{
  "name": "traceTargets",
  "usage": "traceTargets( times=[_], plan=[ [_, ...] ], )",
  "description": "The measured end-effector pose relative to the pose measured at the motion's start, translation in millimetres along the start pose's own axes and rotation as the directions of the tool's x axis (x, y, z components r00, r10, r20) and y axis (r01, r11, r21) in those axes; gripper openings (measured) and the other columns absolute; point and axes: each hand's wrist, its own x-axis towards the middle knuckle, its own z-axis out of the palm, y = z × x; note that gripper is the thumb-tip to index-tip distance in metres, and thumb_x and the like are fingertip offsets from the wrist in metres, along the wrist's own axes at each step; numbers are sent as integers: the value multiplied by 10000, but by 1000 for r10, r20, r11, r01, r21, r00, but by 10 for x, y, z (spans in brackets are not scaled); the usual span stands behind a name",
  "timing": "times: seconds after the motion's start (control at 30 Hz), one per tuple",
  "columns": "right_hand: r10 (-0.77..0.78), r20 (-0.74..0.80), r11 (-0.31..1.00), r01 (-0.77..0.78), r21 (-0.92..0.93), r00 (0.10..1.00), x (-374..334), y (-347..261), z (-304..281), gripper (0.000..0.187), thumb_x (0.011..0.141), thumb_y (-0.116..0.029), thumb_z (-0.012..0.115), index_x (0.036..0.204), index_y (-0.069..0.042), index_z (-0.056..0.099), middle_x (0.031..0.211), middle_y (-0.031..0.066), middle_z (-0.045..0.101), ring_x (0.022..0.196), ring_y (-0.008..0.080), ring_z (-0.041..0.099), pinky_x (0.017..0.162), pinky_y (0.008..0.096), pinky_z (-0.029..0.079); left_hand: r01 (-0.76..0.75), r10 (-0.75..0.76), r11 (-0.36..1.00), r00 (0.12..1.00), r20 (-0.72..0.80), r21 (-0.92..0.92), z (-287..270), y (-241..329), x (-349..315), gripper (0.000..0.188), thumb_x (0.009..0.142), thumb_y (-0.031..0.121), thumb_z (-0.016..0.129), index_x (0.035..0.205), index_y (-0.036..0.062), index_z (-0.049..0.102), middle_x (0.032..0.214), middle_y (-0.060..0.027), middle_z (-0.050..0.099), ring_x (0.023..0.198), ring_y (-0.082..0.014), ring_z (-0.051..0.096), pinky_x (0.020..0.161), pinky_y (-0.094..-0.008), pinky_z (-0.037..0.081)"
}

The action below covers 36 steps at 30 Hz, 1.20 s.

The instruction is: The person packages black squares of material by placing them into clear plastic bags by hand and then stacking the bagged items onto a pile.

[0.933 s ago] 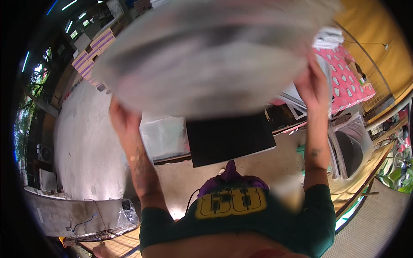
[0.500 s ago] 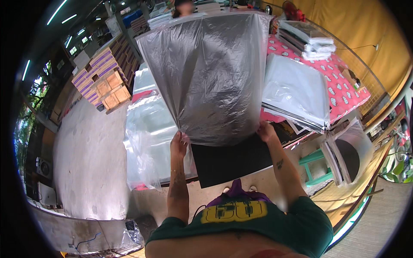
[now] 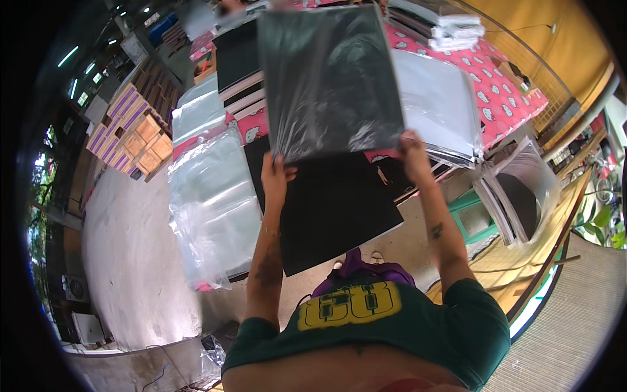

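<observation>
A clear plastic bag [image 3: 330, 78] with a dark board inside is held up in front of me, slanting away over the table. My left hand [image 3: 277, 173] pinches its lower left corner. At the lower right corner, the fingers of my right hand [image 3: 413, 153] are closed on the bag's edge. Below both hands lies a large black board [image 3: 336, 212], its near corner jutting past the table's front edge. A pile of flat clear plastic bags [image 3: 215, 196] lies beside my left forearm. Right of the held bag rests a stack of plastic-wrapped white sheets [image 3: 437, 104].
A pink patterned cloth [image 3: 506, 111] covers the table. More black boards [image 3: 238, 59] are stacked at the far left. A green stool [image 3: 471, 215] and wrapped boards [image 3: 516, 196] stand at the right. Cartons [image 3: 130, 130] are piled on the floor at left.
The bag, earlier spread wide and hanging low, is now raised further away and lies flatter round the dark board. Both hands have moved forward, uncovering the black board and stacks beneath.
</observation>
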Motion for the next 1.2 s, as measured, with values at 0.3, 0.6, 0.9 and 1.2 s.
traceTargets(
  times=[0.3, 0.6, 0.9, 1.2],
  plan=[
    [-82, -379, 988, 125, 91, 922, 688, -925, -1897, 155, 914, -93, 499, 1044, -12, 525, 902, 45, 511, 816, 162, 539, 736, 333, 554, 414, -203, 772, 879, 431, -481, 2217, 46, 1009, 142, 904, 60, 446, 998, -44, 468, 825, -124, 558, 768, -258, 637, 696, -345, 570],
    [-276, -518, 772, -134, -621, 809, 396, -593, -2312, 487, 820, -279, 628, 1204, -4, 512, 1156, 184, 434, 996, 291, 498, 801, 366, 465, 357, -234, 864, 909, 345, -354, 2014, -257, 457, 247, 867, 80, 526, 1089, -28, 526, 896, -109, 588, 802, -195, 629, 686, -276, 534],
    [-476, -183, 639, 194, -745, 860, -383, -14, -592, 311, 849, -88, 577, 1154, -45, 530, 1171, 142, 386, 1077, 248, 443, 907, 349, 391, 245, 359, 402, 845, -398, 882, -2015, -190, -814, 519, 764, 151, 621, 1251, 62, 466, 1135, -177, 542, 1040, -352, 500, 899, -417, 395],
    [449, 586, 892, -303, -335, 675, -1396, 1251, 1954, 384, 827, -137, 638, 1172, -27, 511, 1087, 80, 510, 946, 146, 505, 853, 294, 408, 356, 143, 368, 891, -431, 859, -2604, -543, -1165, 208, 838, 224, 573, 889, 30, 628, 821, -203, 623, 672, -367, 611, 579, -391, 486]
  ],
)
